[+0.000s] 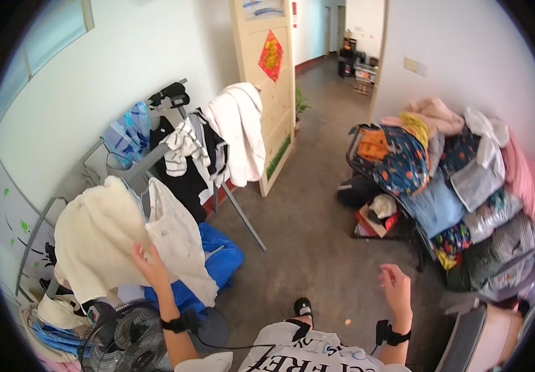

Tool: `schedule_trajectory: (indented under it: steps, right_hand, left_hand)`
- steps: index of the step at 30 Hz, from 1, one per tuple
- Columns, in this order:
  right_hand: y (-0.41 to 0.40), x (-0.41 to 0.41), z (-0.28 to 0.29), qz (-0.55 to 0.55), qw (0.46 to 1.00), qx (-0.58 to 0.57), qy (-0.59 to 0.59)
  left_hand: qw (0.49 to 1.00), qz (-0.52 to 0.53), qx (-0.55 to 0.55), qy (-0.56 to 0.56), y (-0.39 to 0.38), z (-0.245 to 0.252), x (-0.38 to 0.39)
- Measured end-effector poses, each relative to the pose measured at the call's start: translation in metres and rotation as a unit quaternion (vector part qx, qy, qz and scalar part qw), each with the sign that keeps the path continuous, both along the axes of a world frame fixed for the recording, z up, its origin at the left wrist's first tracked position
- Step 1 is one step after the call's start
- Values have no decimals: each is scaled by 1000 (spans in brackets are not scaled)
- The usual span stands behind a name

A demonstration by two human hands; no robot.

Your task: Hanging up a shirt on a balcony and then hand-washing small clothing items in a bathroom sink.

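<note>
My left hand (150, 267) is raised with its fingers apart, in front of a cream fleece garment (98, 237). The fleece hangs over a grey metal drying rack (144, 165). I cannot tell whether my fingertips touch it. Beside it hang pale off-white trousers (177, 242). Farther along the rack are a striped cloth (184, 149), a white towel-like cloth (239, 135) and a blue patterned cloth (130, 132). My right hand (396, 286) hovers over the floor on the right, holding nothing, its fingers loosely bent. A black strap with a small device circles each wrist.
A standing fan (123, 339) is at the lower left, near a blue bag (221, 255). Heaped clothes and bedding (435, 204) cover furniture on the right. Below them stands a padded seat (486, 339). An open wooden door (267, 111) leads to a hallway with a potted plant (301, 102).
</note>
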State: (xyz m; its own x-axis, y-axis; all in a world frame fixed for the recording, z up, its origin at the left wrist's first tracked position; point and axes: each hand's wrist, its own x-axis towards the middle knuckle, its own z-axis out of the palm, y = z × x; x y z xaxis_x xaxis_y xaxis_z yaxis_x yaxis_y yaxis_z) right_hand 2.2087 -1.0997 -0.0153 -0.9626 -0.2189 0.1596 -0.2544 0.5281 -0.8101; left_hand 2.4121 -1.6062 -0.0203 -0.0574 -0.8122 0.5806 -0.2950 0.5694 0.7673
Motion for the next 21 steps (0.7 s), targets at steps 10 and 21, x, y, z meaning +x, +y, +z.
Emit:
schedule_trajectory:
  steps: [10,21]
  right_hand:
    - [11,-151,-44,-23,998,13,-63]
    - [-151,-390,-69,204,978,30,-22]
  left_hand:
    - [972,124,31,-199,-54,-28,-59]
    - [938,195,36,-285,-13,2,-153]
